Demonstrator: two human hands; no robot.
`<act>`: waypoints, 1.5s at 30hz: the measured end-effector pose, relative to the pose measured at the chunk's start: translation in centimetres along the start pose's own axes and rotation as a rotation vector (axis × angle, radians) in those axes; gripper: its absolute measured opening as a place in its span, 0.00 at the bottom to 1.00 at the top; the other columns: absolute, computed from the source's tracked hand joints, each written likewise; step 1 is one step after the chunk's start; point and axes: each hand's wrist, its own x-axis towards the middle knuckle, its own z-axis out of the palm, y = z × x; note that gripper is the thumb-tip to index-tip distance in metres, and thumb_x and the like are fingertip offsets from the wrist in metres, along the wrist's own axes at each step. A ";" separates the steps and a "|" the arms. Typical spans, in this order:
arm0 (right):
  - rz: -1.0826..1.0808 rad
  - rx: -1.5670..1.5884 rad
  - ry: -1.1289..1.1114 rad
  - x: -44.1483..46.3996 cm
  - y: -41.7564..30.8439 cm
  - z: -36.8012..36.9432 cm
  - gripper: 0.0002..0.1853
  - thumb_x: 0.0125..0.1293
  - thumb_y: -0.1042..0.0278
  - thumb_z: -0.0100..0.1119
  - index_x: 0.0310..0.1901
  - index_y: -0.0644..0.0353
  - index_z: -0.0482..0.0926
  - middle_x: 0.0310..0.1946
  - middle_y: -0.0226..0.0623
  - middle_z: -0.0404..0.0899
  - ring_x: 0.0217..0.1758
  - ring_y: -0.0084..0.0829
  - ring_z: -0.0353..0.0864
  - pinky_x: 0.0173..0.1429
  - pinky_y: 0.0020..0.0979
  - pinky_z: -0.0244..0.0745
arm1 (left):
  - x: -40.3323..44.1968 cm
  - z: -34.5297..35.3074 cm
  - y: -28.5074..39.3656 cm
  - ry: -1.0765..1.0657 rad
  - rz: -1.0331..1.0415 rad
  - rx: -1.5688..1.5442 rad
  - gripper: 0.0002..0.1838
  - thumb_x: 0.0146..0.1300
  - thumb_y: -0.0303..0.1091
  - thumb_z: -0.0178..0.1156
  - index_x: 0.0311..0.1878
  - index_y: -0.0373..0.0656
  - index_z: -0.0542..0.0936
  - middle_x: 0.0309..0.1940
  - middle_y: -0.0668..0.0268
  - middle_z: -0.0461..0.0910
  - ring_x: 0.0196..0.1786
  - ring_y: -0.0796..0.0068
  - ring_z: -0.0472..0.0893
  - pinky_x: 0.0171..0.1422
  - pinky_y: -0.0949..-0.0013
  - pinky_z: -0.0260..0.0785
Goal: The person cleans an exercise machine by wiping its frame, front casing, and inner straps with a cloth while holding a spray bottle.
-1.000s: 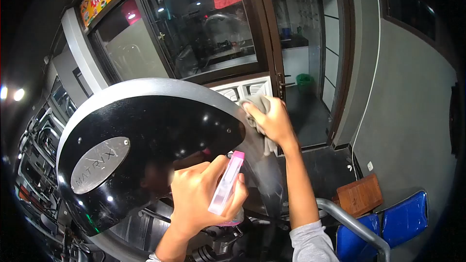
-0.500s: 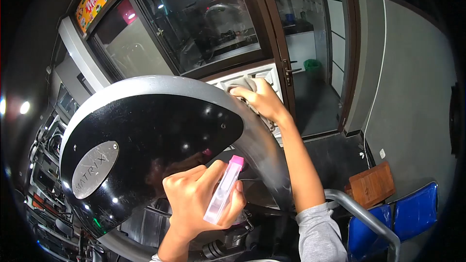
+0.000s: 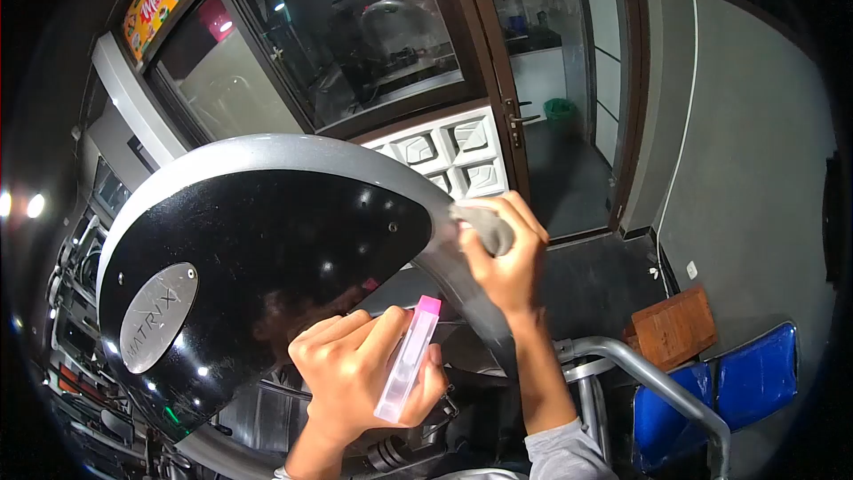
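Note:
My left hand (image 3: 345, 372) is closed around a slim clear bottle (image 3: 407, 366) with a pink top, held upright at a slight tilt in front of the machine. In my right hand (image 3: 520, 267) is a bunched grey cloth (image 3: 489, 229), at the right side of the machine's curved silver frame (image 3: 275, 153). The cloth appears to touch the frame there. Inside that frame sits a glossy black panel (image 3: 267, 253) with an oval MATRIX badge (image 3: 160, 318). The palm side of my left hand is partly hidden.
A bent grey tube (image 3: 653, 378) rises at lower right, near blue chairs (image 3: 755, 378) and a wooden box (image 3: 671, 327). Behind the machine stand a white patterned panel (image 3: 444, 149) and a glass door with a handle (image 3: 515, 123). Gym equipment lines the left.
My right hand has moved down with the cloth along the frame's right side, uncovering the white panel. The left hand still grips the bottle. The view has shifted slightly.

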 end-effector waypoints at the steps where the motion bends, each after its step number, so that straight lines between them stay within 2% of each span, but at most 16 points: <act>1: -0.131 -0.041 -0.009 0.5 -0.1 0.6 0.12 0.51 0.74 0.67 0.40 0.56 0.84 0.33 0.36 0.79 0.37 0.38 0.81 0.41 0.34 0.77 | 0.1 0.1 0.3 0.002 0.007 0.007 0.11 0.38 0.39 0.68 0.24 0.45 0.79 0.09 0.69 0.64 0.11 0.69 0.65 0.18 0.70 0.57; 7: -0.262 -0.158 0.033 -1.2 -0.7 0.7 0.15 0.48 0.72 0.70 0.41 0.53 0.85 0.34 0.33 0.78 0.36 0.38 0.78 0.42 0.36 0.77 | -2.5 2.8 0.0 -0.022 -0.037 -0.151 0.10 0.45 0.37 0.67 0.28 0.44 0.80 0.13 0.67 0.73 0.13 0.70 0.73 0.19 0.69 0.64; 11: -0.363 -0.291 -0.082 -5.4 1.3 -2.1 0.22 0.40 0.68 0.76 0.43 0.48 0.87 0.37 0.29 0.77 0.38 0.35 0.77 0.42 0.36 0.76 | -4.4 3.6 -0.4 0.024 -0.142 -0.364 0.06 0.48 0.32 0.66 0.30 0.43 0.81 0.16 0.67 0.77 0.15 0.68 0.76 0.21 0.70 0.67; 13: -0.389 -0.339 -0.137 -6.6 1.8 -3.4 0.24 0.38 0.66 0.77 0.44 0.46 0.87 0.37 0.27 0.76 0.38 0.35 0.76 0.41 0.36 0.76 | -5.1 3.5 -0.5 0.004 -0.306 -0.586 0.04 0.51 0.30 0.64 0.30 0.42 0.81 0.18 0.66 0.80 0.17 0.70 0.80 0.24 0.72 0.70; 17: -0.406 -0.451 -0.128 -5.4 -0.2 -1.8 0.24 0.36 0.70 0.76 0.43 0.45 0.87 0.35 0.26 0.75 0.38 0.33 0.77 0.39 0.34 0.77 | -6.2 3.5 -0.7 0.054 -0.314 -0.598 0.04 0.52 0.29 0.64 0.32 0.41 0.83 0.20 0.67 0.82 0.19 0.74 0.82 0.27 0.74 0.72; 18: -0.372 -0.444 -0.108 -4.7 -1.4 -0.6 0.24 0.34 0.77 0.71 0.40 0.48 0.87 0.34 0.29 0.76 0.36 0.36 0.77 0.38 0.34 0.76 | -6.6 3.6 -0.8 0.059 -0.324 -0.625 0.04 0.52 0.29 0.64 0.32 0.41 0.82 0.20 0.67 0.82 0.20 0.74 0.82 0.28 0.73 0.72; 21: -0.374 -0.452 -0.073 -3.4 -3.8 1.8 0.21 0.37 0.79 0.68 0.39 0.52 0.84 0.37 0.29 0.79 0.41 0.36 0.80 0.38 0.34 0.78 | -7.7 3.7 -0.9 0.072 -0.299 -0.600 0.04 0.52 0.29 0.64 0.32 0.41 0.82 0.20 0.67 0.82 0.20 0.73 0.82 0.28 0.73 0.72; 22: -0.358 -0.484 -0.042 -3.7 -3.8 2.2 0.14 0.48 0.72 0.67 0.39 0.47 0.85 0.37 0.25 0.80 0.40 0.31 0.80 0.38 0.33 0.79 | -8.0 4.0 -0.9 0.070 -0.296 -0.605 0.04 0.52 0.29 0.64 0.32 0.41 0.82 0.20 0.67 0.82 0.20 0.73 0.82 0.28 0.73 0.72; 26: -0.456 -0.589 -0.063 -6.3 -1.7 0.4 0.08 0.49 0.68 0.69 0.34 0.48 0.85 0.38 0.22 0.81 0.40 0.30 0.80 0.40 0.30 0.80 | -9.1 4.6 -1.1 0.047 -0.370 -0.690 0.05 0.52 0.30 0.63 0.32 0.40 0.82 0.21 0.65 0.82 0.21 0.72 0.83 0.28 0.73 0.72; 29: -0.580 -0.647 -0.184 -9.7 1.5 -3.0 0.13 0.44 0.65 0.71 0.36 0.43 0.89 0.37 0.20 0.81 0.39 0.28 0.78 0.37 0.29 0.78 | -9.8 5.0 -1.5 0.002 -0.408 -0.713 0.06 0.53 0.31 0.63 0.33 0.40 0.83 0.22 0.64 0.83 0.22 0.69 0.84 0.30 0.71 0.73; 32: -0.616 -0.631 -0.330 -10.3 1.8 -5.4 0.14 0.43 0.64 0.71 0.37 0.44 0.88 0.38 0.20 0.80 0.38 0.28 0.78 0.38 0.28 0.78 | -10.2 4.9 -1.8 -0.007 -0.382 -0.681 0.07 0.55 0.32 0.62 0.34 0.40 0.83 0.23 0.64 0.83 0.24 0.66 0.84 0.31 0.69 0.74; 35: -0.596 -0.666 -0.367 -8.5 1.2 -4.4 0.15 0.43 0.65 0.71 0.38 0.44 0.88 0.38 0.20 0.80 0.39 0.29 0.78 0.38 0.30 0.79 | -10.6 5.3 -2.1 -0.032 -0.374 -0.695 0.07 0.57 0.33 0.62 0.35 0.40 0.83 0.24 0.63 0.84 0.25 0.66 0.85 0.31 0.69 0.74; 37: -0.565 -0.661 -0.297 -6.3 -0.4 -2.4 0.14 0.44 0.66 0.69 0.37 0.48 0.87 0.37 0.24 0.79 0.40 0.32 0.79 0.37 0.32 0.80 | -10.9 5.8 -2.0 -0.063 -0.378 -0.721 0.07 0.59 0.33 0.62 0.35 0.40 0.83 0.24 0.63 0.84 0.25 0.66 0.85 0.31 0.69 0.75; 39: -0.508 -0.671 -0.233 -4.8 -1.9 -0.6 0.05 0.52 0.70 0.63 0.33 0.51 0.83 0.39 0.24 0.80 0.43 0.30 0.80 0.40 0.30 0.80 | -10.9 6.1 -2.0 -0.102 -0.453 -0.789 0.10 0.63 0.37 0.61 0.36 0.39 0.82 0.25 0.64 0.84 0.25 0.69 0.85 0.31 0.69 0.74; 43: -0.509 -0.692 -0.211 -5.2 -2.1 -0.2 0.06 0.55 0.69 0.63 0.35 0.49 0.85 0.40 0.24 0.80 0.44 0.30 0.80 0.42 0.29 0.79 | -11.2 7.3 -2.0 -0.039 -0.473 -0.891 0.14 0.66 0.42 0.61 0.36 0.38 0.81 0.26 0.63 0.85 0.26 0.73 0.85 0.30 0.70 0.74; 45: -0.546 -0.740 -0.324 -7.0 -1.3 -2.0 0.07 0.56 0.67 0.63 0.37 0.47 0.86 0.41 0.24 0.79 0.46 0.30 0.79 0.44 0.31 0.78 | -11.5 7.6 -1.8 -0.037 -0.647 -1.159 0.18 0.68 0.45 0.60 0.36 0.36 0.81 0.27 0.63 0.84 0.26 0.75 0.84 0.29 0.72 0.72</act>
